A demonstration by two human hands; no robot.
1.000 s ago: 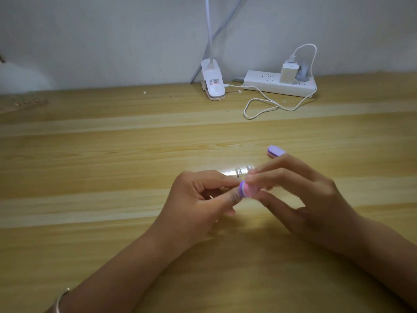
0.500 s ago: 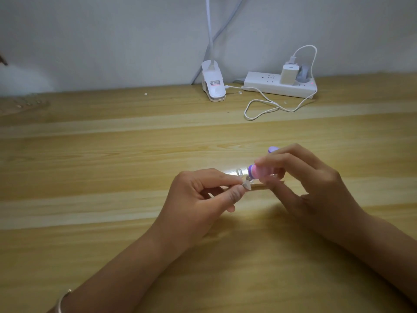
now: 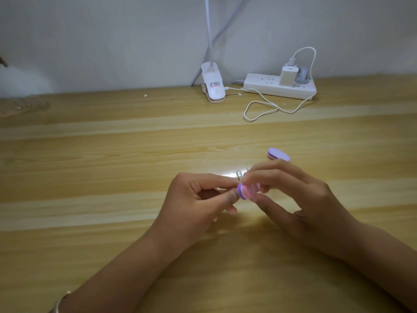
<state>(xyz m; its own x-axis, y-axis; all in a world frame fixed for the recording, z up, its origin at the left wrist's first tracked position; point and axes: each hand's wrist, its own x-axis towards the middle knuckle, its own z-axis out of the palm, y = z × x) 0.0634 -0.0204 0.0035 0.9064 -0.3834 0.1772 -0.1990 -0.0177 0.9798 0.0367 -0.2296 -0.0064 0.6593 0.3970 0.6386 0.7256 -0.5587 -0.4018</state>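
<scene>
A small pink and purple nail buffer block (image 3: 247, 190) is pinched between the fingers and thumb of my right hand (image 3: 300, 199), low over the wooden table (image 3: 112, 177). Its purple end lies against the thumb tip of my left hand (image 3: 198, 199), whose fingers are curled in with nothing held in them. A second purple buffer block (image 3: 278, 154) lies on the table just beyond my right hand. A small shiny metal piece (image 3: 238, 172) shows on the table behind my fingertips, mostly hidden.
At the back against the wall, a white lamp clip (image 3: 213, 86) stands beside a white power strip (image 3: 266, 86) with a charger plugged in. A looped white cable (image 3: 259, 109) lies in front of them. A bracelet (image 3: 59, 301) is on my left wrist.
My right hand drew the buffer block away to the right from my left thumb, then brought it back against the thumb tip. My left hand stayed in place.
</scene>
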